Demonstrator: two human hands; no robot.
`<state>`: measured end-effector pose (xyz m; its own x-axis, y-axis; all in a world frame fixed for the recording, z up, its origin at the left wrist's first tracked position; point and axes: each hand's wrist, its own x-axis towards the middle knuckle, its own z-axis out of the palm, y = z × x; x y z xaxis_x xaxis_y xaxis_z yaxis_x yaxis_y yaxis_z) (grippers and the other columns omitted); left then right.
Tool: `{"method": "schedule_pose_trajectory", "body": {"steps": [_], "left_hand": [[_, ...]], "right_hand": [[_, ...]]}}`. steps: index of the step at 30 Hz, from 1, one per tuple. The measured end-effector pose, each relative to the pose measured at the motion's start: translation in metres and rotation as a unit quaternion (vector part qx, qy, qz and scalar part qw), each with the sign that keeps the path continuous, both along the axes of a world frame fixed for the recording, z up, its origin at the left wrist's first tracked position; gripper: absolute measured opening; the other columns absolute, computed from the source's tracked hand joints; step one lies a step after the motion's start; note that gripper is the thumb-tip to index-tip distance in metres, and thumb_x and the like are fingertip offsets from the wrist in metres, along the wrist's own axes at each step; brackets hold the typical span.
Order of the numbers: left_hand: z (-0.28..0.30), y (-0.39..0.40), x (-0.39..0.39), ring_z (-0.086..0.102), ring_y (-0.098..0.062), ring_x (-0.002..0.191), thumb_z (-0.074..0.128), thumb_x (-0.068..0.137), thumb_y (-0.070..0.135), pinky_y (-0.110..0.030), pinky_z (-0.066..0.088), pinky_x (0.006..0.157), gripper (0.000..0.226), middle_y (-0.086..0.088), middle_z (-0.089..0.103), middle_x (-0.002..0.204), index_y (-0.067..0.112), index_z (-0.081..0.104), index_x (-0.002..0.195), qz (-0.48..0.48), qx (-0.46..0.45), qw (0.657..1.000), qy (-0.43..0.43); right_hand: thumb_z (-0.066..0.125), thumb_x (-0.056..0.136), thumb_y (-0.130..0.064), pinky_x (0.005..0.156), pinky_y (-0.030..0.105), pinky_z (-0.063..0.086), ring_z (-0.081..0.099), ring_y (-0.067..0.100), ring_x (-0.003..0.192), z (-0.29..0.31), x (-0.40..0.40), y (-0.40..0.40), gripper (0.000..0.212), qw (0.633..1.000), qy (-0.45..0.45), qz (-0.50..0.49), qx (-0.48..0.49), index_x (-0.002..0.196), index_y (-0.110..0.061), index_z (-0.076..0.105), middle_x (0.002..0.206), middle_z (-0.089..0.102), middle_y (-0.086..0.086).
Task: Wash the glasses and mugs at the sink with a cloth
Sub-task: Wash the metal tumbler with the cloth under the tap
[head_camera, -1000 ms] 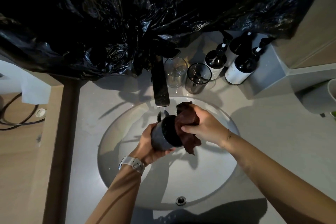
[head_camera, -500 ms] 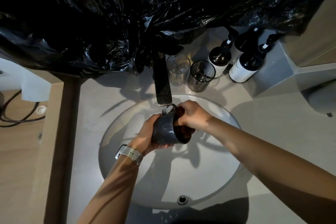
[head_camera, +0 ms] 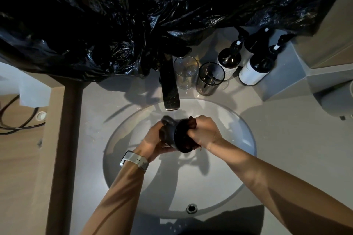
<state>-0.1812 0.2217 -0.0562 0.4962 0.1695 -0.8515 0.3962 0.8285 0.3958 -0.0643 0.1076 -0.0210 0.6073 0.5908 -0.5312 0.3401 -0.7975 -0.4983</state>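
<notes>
Since a moment ago the mug (head_camera: 169, 133) has turned sideways over the sink (head_camera: 246, 139), left hand (head_camera: 152, 142) gripping it, right hand (head_camera: 203, 133) pushing the cloth (head_camera: 192, 123) inside; wet, it could slip and chip.

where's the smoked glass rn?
Head view, right of centre: the smoked glass stands on the counter behind the sink, between the clear glass and the pump bottles, right of the faucet.
</notes>
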Motion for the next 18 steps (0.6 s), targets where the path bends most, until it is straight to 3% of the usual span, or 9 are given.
{"method": "schedule_pose_trajectory", "body": {"steps": [2, 5, 8, 10, 11, 14, 18], "left_hand": [[0.004, 0.001, -0.006, 0.062, -0.040, 0.114, 0.040, 0.099, 0.051, -0.053, 0.056, 0.088, 0.051, -0.019, 0.063, 0.128, 0.013, 0.063, 0.126, 0.011, -0.033, 0.999, -0.003], [0.004, -0.004, -0.013, 0.051, -0.043, 0.128, 0.053, 0.091, 0.056, -0.061, 0.040, 0.105, 0.058, -0.022, 0.057, 0.135, 0.010, 0.062, 0.125, 0.034, -0.091, 0.995, -0.037], [0.002, -0.009, -0.015, 0.064, -0.038, 0.109, 0.055, 0.093, 0.039, -0.051, 0.053, 0.093, 0.038, -0.022, 0.064, 0.120, 0.009, 0.066, 0.113, 0.033, -0.089, 0.993, -0.068], [0.009, -0.016, -0.013, 0.070, -0.033, 0.089, 0.053, 0.095, 0.036, -0.045, 0.061, 0.075, 0.032, -0.017, 0.069, 0.105, 0.009, 0.069, 0.101, 0.042, -0.099, 0.991, -0.083], [0.011, -0.018, -0.012, 0.070, -0.032, 0.087, 0.053, 0.095, 0.036, -0.045, 0.061, 0.074, 0.032, -0.016, 0.071, 0.102, 0.009, 0.069, 0.100, 0.047, -0.102, 0.990, -0.083], [0.013, -0.021, -0.010, 0.067, -0.036, 0.100, 0.054, 0.095, 0.033, -0.054, 0.055, 0.088, 0.033, -0.017, 0.070, 0.109, 0.008, 0.065, 0.115, 0.039, -0.073, 0.994, -0.069], [0.015, -0.022, -0.010, 0.064, -0.041, 0.111, 0.054, 0.096, 0.032, -0.057, 0.056, 0.085, 0.045, -0.022, 0.064, 0.125, 0.005, 0.056, 0.132, 0.045, -0.075, 0.994, -0.062]], "right_hand": [[0.056, 0.080, -0.014, 0.064, 0.024, 0.036, 0.062, 0.034, 0.086, 0.009, -0.001, 0.005, 0.002, 0.991, -0.084, 0.100, -0.004, 0.081, -0.013, 0.057, 0.088, 0.067, 0.012], [0.053, 0.086, -0.013, 0.070, 0.027, 0.040, 0.060, 0.036, 0.095, 0.020, -0.003, 0.014, 0.018, 0.970, -0.143, 0.196, -0.017, 0.103, -0.012, 0.060, 0.099, 0.065, 0.015], [0.047, 0.094, -0.016, 0.077, 0.027, 0.040, 0.059, 0.035, 0.101, 0.024, -0.003, 0.019, 0.021, 0.963, -0.168, 0.209, -0.035, 0.108, -0.009, 0.061, 0.105, 0.065, 0.014], [0.043, 0.097, -0.023, 0.074, 0.025, 0.035, 0.060, 0.033, 0.100, 0.024, -0.004, 0.020, 0.025, 0.960, -0.191, 0.204, -0.035, 0.106, -0.009, 0.061, 0.104, 0.065, 0.011], [0.044, 0.096, -0.025, 0.071, 0.025, 0.034, 0.061, 0.032, 0.098, 0.023, -0.006, 0.020, 0.023, 0.955, -0.211, 0.209, -0.020, 0.105, -0.011, 0.060, 0.102, 0.064, 0.009], [0.048, 0.093, -0.027, 0.068, 0.027, 0.037, 0.059, 0.027, 0.098, 0.020, -0.015, 0.017, 0.024, 0.930, -0.258, 0.260, 0.023, 0.113, -0.018, 0.057, 0.105, 0.061, 0.003], [0.051, 0.088, -0.018, 0.073, 0.031, 0.044, 0.060, 0.029, 0.100, 0.013, -0.012, 0.014, 0.024, 0.936, -0.258, 0.237, 0.029, 0.111, -0.015, 0.058, 0.106, 0.061, 0.005]]}}
